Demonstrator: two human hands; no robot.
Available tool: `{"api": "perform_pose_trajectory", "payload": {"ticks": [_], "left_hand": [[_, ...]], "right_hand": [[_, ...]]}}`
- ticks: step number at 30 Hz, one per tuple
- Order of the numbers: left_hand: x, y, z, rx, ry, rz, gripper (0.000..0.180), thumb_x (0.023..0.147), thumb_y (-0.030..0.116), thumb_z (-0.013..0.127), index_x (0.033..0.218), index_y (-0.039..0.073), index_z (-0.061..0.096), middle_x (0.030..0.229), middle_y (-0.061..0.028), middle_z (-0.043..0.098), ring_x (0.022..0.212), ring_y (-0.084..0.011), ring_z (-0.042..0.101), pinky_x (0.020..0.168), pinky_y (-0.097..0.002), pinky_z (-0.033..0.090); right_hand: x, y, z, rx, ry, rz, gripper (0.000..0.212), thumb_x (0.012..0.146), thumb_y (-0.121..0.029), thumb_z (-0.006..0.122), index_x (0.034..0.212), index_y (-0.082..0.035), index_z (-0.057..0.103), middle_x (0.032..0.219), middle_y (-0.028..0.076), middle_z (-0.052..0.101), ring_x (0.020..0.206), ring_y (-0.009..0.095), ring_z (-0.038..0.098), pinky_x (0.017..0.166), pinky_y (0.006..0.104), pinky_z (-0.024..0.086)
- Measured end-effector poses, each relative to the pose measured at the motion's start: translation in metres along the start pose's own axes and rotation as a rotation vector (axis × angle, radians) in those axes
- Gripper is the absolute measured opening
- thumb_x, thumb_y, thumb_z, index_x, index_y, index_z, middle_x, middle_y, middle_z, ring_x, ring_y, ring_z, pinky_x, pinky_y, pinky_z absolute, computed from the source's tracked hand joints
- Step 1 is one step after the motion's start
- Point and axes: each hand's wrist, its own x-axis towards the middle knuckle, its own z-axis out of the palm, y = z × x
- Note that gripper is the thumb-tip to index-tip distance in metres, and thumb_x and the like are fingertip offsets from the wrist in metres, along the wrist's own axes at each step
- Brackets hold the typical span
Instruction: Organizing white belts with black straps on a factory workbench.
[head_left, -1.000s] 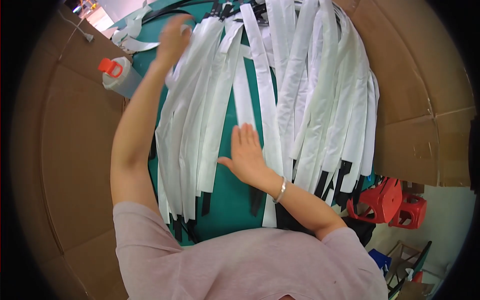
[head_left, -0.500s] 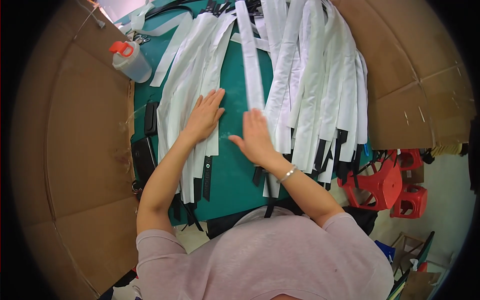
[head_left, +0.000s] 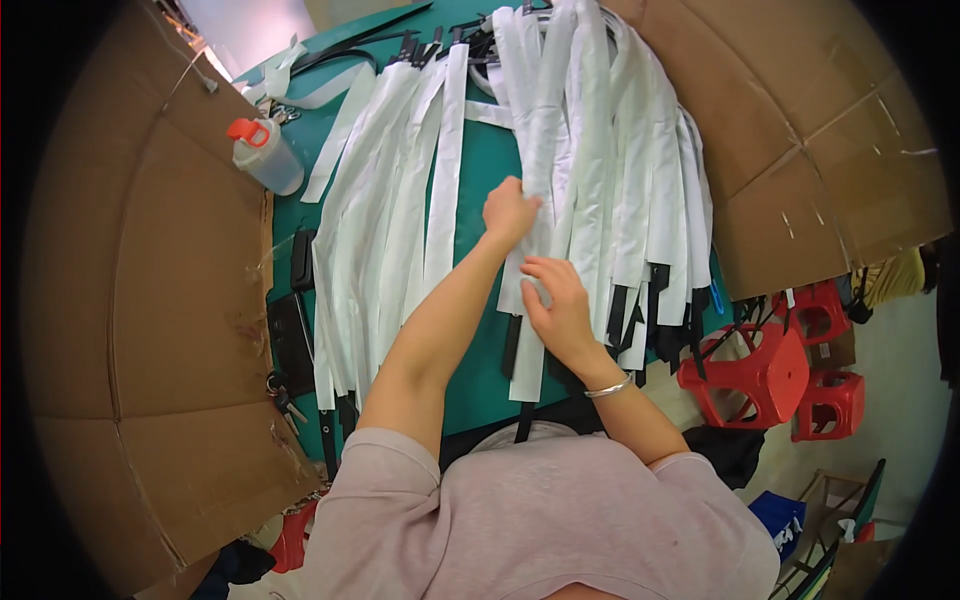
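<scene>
Long black belts in white sleeves lie in two bundles on a green table point(head_left: 478, 345), a left bundle point(head_left: 375, 200) and a fuller right bundle point(head_left: 590, 180). My left hand point(head_left: 510, 212) reaches across to the right bundle's near-left edge, its fingers closed on a white-sleeved belt point(head_left: 530, 235). Lower down, my right hand point(head_left: 562, 315) rests over the same sleeves with curved fingers and the thumb apart. Black belt ends stick out below several sleeves. Exactly what lies under my left fingers is partly hidden.
Cardboard walls point(head_left: 190, 300) point(head_left: 800, 120) stand on both sides. Along the left edge are a shaker bottle point(head_left: 268, 158) with an orange lid, a black case point(head_left: 303, 258), a black wallet-like item point(head_left: 290, 340) and keys point(head_left: 285, 395). Red stools point(head_left: 750, 370) stand at the right.
My left hand has left the left bundle and crossed to the right one. A sleeved belt from the middle now lies on the left bundle's right edge. My right hand has moved nearer my body.
</scene>
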Motion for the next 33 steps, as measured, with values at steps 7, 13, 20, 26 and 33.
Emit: {"api": "perform_pose_trajectory", "payload": {"ticks": [7,13,20,26,33], "left_hand": [[-0.028,-0.070,-0.076,-0.003,0.309,-0.108,0.028,0.081,0.024,0.061,0.081,-0.004,0.059,0.074,-0.0170,0.061,0.068,-0.0286,0.055,0.066,-0.0383,0.044],[-0.096,-0.072,-0.146,0.111,0.483,-0.286,0.032,0.078,0.014,0.064,0.105,0.000,0.056,0.101,-0.0210,0.059,0.092,-0.0345,0.058,0.082,-0.0409,0.045],[-0.083,-0.026,-0.116,0.371,-0.036,0.500,0.030,0.086,0.022,0.059,0.116,0.017,0.061,0.128,-0.0101,0.053,0.124,-0.0362,0.042,0.104,-0.0544,0.026],[-0.092,-0.037,-0.101,0.538,-0.095,0.426,0.036,0.087,0.026,0.059,0.123,0.023,0.058,0.136,-0.0049,0.048,0.131,-0.0316,0.037,0.108,-0.0610,0.015],[-0.070,-0.031,-0.073,0.417,-0.281,0.511,0.045,0.090,0.028,0.054,0.134,0.023,0.048,0.145,-0.0018,0.040,0.137,-0.0298,0.030,0.110,-0.0567,0.019]], "right_hand": [[0.015,0.050,0.015,-0.007,-0.055,0.162,0.046,0.082,-0.013,0.062,0.123,0.004,0.051,0.131,0.029,0.046,0.125,0.042,0.042,0.104,0.0442,0.035],[-0.003,0.048,0.071,-0.576,-0.253,0.165,0.068,0.080,-0.022,0.064,0.135,0.006,0.036,0.138,0.035,0.031,0.135,0.047,0.022,0.109,0.0575,0.016],[-0.022,0.007,0.084,-0.218,-0.349,0.020,0.070,0.082,-0.024,0.064,0.137,0.005,0.032,0.141,0.031,0.031,0.134,0.047,0.024,0.109,0.0577,0.018],[-0.041,0.020,0.052,-0.438,-0.295,0.186,0.080,0.083,-0.032,0.065,0.134,0.016,0.027,0.142,0.035,0.025,0.136,0.047,0.021,0.111,0.0536,0.018],[-0.007,-0.002,0.052,0.095,-0.819,0.158,0.045,0.079,-0.016,0.064,0.118,0.002,0.050,0.119,0.022,0.052,0.116,0.040,0.046,0.098,0.0525,0.033]]}}
